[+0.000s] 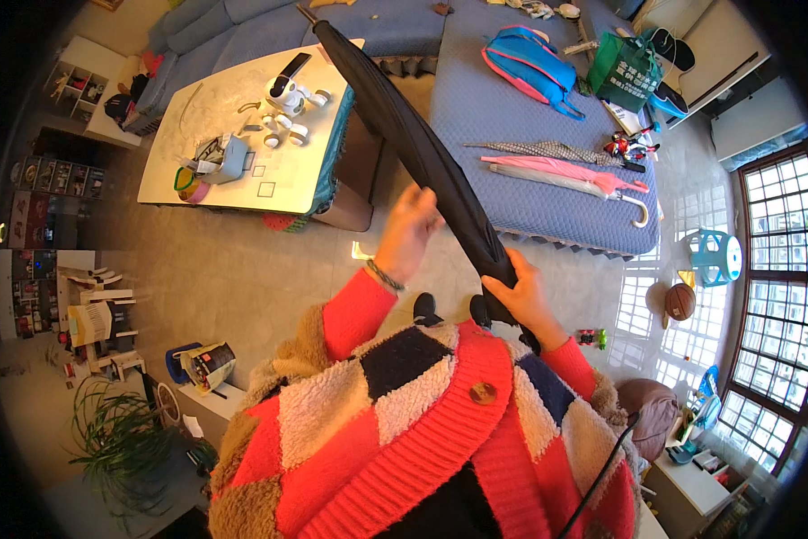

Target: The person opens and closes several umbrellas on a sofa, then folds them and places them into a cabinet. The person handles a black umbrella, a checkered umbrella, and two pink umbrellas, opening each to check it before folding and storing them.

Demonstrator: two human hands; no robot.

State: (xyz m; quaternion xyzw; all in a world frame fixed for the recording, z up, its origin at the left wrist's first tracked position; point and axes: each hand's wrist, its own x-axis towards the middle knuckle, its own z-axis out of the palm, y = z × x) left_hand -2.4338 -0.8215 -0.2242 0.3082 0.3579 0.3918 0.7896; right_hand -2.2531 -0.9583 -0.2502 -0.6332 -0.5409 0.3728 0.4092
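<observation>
A long black umbrella (417,138), folded down with its canopy gathered around the shaft, slants across the view in front of me. Its metal tip points away to the upper left. My right hand (524,291) is wrapped around the lower part of the canopy, close to my body. Beside the middle of the canopy is my left hand (412,232), fingers bent at the fabric's edge; whether they pinch the cloth is not plain. The umbrella's handle end is largely hidden by my right hand and jacket.
A blue quilted sofa (511,215) bears a checked umbrella (552,152), a pink umbrella (559,172), a clear umbrella with white handle (636,210), and a blue backpack (532,71). A white-topped table (208,128) holds a robot dog toy (286,98). A basketball (680,301) and stool (714,257) stand right.
</observation>
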